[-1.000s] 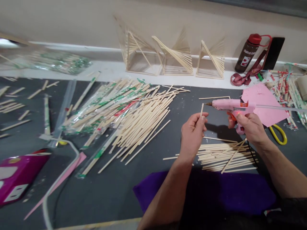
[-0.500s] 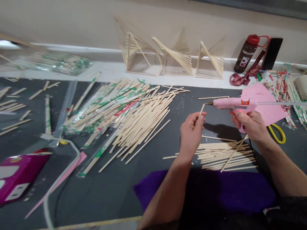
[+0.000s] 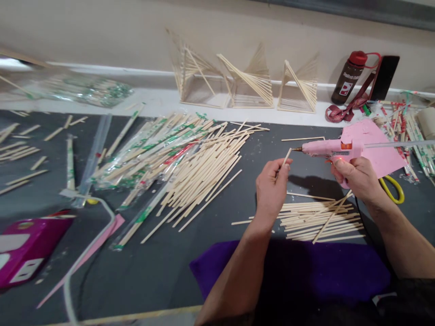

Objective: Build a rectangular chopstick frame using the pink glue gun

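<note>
Between the thumb and fingers of my left hand (image 3: 272, 188) is a short wooden stick (image 3: 287, 155), its upper end tilted to the right. My right hand (image 3: 358, 175) grips a pink hot glue gun (image 3: 328, 147) by the handle, with a clear glue stick (image 3: 397, 144) jutting from its back. The nozzle tip meets or nearly meets the stick's upper end; I cannot tell whether they touch. Just below my hands lies a pile of loose wooden sticks (image 3: 319, 222), and one single stick (image 3: 302, 139) rests beyond the nozzle.
Unwrapped chopsticks (image 3: 207, 176) and plastic-wrapped ones (image 3: 146, 151) heap left of centre. Three twisted stick frames (image 3: 249, 83) stand along the wall. A bottle (image 3: 348, 79) and phone (image 3: 386, 77) are at the back right. Yellow-handled scissors (image 3: 394, 192), purple cloth (image 3: 217, 260) and a magenta case (image 3: 30, 249) lie about.
The view has shifted very slightly. Both hands keep nearly the same pose, with the glue gun's nozzle still at the stick's end.
</note>
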`<action>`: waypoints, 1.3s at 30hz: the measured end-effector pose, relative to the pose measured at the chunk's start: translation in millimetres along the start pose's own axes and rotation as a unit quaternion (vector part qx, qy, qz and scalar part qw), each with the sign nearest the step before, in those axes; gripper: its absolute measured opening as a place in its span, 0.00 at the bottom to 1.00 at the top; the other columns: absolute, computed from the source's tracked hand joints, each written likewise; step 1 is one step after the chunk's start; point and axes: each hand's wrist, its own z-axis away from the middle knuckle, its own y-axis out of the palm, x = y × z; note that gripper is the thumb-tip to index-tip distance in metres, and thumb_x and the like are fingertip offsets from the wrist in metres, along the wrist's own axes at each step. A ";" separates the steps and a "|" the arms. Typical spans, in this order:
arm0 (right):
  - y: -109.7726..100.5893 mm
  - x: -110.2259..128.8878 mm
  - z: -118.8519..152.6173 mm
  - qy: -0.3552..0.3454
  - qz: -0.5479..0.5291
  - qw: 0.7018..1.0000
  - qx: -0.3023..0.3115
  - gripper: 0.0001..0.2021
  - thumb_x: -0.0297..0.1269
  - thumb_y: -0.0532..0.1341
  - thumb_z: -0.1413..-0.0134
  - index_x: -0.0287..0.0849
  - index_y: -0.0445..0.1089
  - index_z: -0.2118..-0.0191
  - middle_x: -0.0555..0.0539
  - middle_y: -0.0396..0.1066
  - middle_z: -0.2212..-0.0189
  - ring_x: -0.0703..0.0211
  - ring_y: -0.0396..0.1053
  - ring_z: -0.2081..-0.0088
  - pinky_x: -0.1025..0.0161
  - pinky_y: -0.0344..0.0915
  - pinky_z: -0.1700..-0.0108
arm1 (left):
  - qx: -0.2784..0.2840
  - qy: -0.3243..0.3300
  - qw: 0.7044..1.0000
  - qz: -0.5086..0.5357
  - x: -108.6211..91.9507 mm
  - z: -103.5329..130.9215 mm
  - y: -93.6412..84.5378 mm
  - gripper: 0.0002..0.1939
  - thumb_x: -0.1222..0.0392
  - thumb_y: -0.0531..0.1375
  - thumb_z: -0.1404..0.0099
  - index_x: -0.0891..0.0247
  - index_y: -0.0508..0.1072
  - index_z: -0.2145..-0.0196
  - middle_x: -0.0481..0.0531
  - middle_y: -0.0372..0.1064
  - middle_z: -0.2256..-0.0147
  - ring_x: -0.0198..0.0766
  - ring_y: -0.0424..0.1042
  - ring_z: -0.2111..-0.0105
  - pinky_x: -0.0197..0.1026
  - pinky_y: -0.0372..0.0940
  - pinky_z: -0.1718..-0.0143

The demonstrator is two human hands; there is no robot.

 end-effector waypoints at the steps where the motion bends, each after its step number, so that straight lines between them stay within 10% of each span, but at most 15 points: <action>1: -0.1 -0.2 0.2 0.001 0.001 1.000 0.001 0.29 0.61 0.61 0.45 0.44 0.59 0.84 0.52 0.57 0.87 0.68 0.54 0.82 0.65 0.51 0.80 | 0.000 0.001 1.000 -0.002 0.2 0.1 -0.1 0.12 0.56 0.57 0.32 0.58 0.80 0.58 0.51 0.75 0.65 0.36 0.71 0.68 0.40 0.65 0.65; 39: 0.3 3.4 1.4 -0.021 0.021 1.000 0.010 0.29 0.60 0.59 0.42 0.44 0.58 0.83 0.53 0.56 0.87 0.68 0.52 0.83 0.65 0.47 0.80 | 0.000 -0.010 1.000 0.013 -1.9 0.7 -0.5 0.12 0.56 0.58 0.32 0.58 0.80 0.58 0.51 0.75 0.65 0.35 0.70 0.69 0.39 0.63 0.68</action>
